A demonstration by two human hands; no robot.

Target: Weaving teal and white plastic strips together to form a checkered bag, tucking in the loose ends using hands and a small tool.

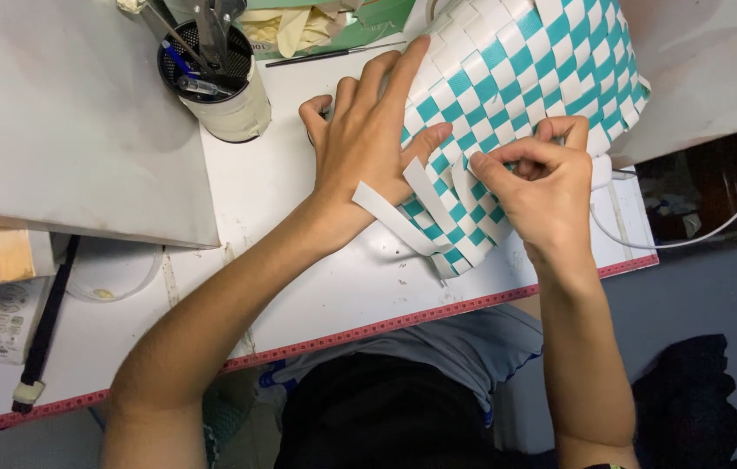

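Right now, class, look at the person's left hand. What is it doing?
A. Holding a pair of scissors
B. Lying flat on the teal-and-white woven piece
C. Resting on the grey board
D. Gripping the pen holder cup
B: the left hand lies spread, palm down, on the woven piece, while the right hand pinches a white strip at its edge.

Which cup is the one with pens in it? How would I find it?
Start at the white table and find the teal-and-white woven basket under the left hand. Look left of that hand, near the table's far edge: the pen cup is the only round white container with a dark inside, packed with tools.
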